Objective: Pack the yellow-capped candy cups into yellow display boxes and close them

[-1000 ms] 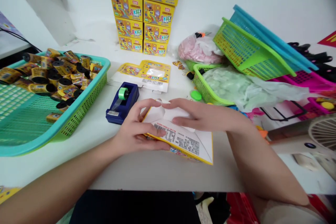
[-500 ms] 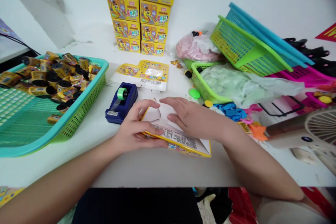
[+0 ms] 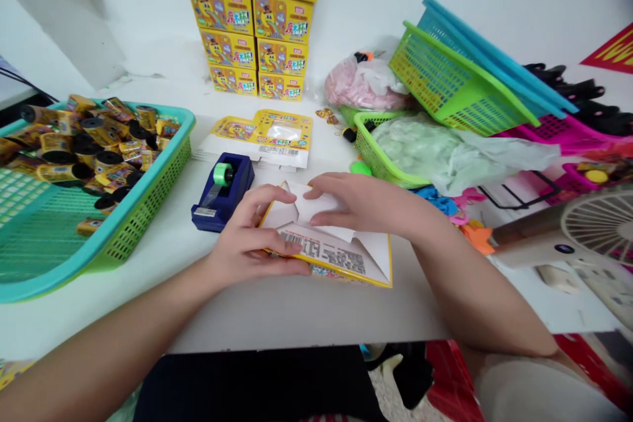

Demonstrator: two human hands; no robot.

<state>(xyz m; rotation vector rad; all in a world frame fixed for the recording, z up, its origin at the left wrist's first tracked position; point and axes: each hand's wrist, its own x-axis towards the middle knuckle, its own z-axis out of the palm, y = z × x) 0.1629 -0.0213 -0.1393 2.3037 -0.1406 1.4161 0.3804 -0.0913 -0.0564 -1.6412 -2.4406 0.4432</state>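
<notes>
Your left hand (image 3: 247,237) is partly closed around the near-left end of a yellow-edged carton (image 3: 333,250), its fingers bent and spread along that edge in a firm hold. The carton lies to the right of the navy tape dispenser (image 3: 230,201) and a little nearer to you, tilted, with its white folded surface and barcode panel facing up. Your right hand (image 3: 356,201), farther right of the dispenser, is half open, with a gap between thumb and forefinger; its fingertips are at the white flap (image 3: 307,206), though whether they pinch it or only press on it you cannot tell. Left of the dispenser is the teal basket (image 3: 158,194), with small yellow cylinders (image 3: 101,132) heaped toward its far end. Just beyond the dispenser, slightly to the right, flat printed carton sheets (image 3: 284,135) lie on the white table (image 3: 306,316), and behind them stand stacked yellow boxes (image 3: 225,10) in two columns. Well to the dispenser's right, a green basket (image 3: 368,158) bears a pale green plastic bag (image 3: 420,145), and a fan (image 3: 539,231) lies farther right again, near an orange piece (image 3: 477,237).
</notes>
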